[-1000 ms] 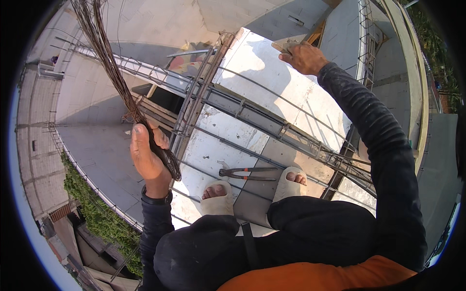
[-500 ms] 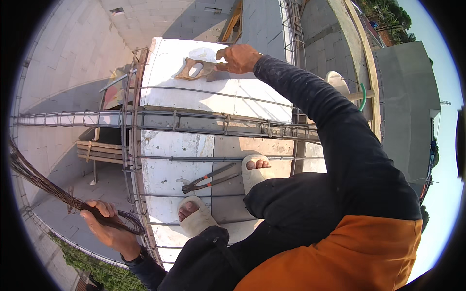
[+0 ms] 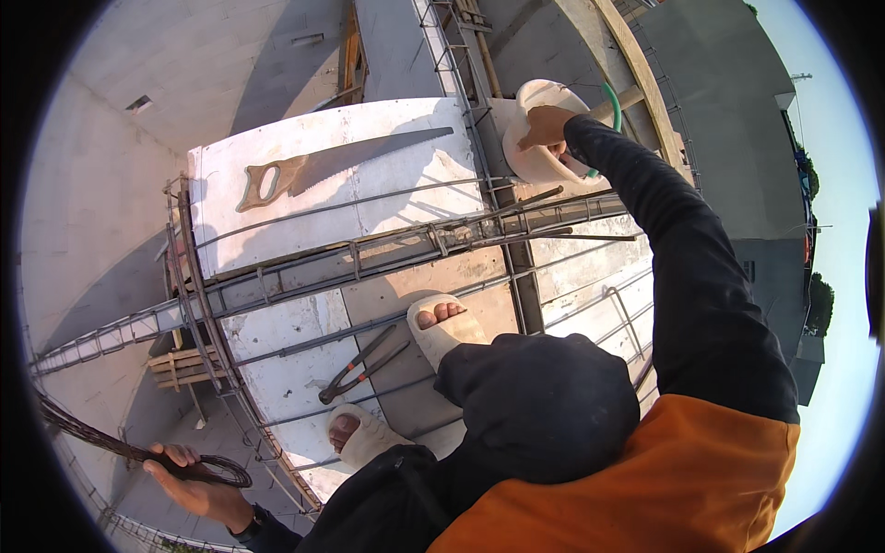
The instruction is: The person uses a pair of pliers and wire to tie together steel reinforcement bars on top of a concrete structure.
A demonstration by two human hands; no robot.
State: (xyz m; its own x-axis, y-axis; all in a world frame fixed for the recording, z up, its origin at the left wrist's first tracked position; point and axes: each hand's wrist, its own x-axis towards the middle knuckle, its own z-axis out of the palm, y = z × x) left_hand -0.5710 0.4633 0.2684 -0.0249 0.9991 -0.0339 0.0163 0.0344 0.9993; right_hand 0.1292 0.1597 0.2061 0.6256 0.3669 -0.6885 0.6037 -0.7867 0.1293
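A looped bundle of thin dark tie wire [image 3: 207, 468] lies in my left hand [image 3: 198, 488] at the lower left, between thumb and fingers, its long end trailing to the far left. My right hand [image 3: 546, 127] reaches into a whitish bucket [image 3: 533, 170] at the upper right; its fingers are mostly hidden there. A handsaw [image 3: 323, 168] with a wooden handle lies flat on a white board [image 3: 277, 235], left of the bucket. Long-handled pincers [image 3: 359, 369] with orange bands rest on the boards beside my sandalled feet [image 3: 442, 323].
Reinforcing-bar cages [image 3: 350, 253] cross between the boards and run along their left edge [image 3: 217, 323]. A bent steel bar [image 3: 627, 318] is at the right. Pale block walls [image 3: 111, 203] surround a lower level at the left. A wooden beam [image 3: 645, 83] runs behind the bucket.
My right hand has moved from beside the saw blade into the bucket at the right. The view has turned and shifted. My left hand still holds the wire bundle.
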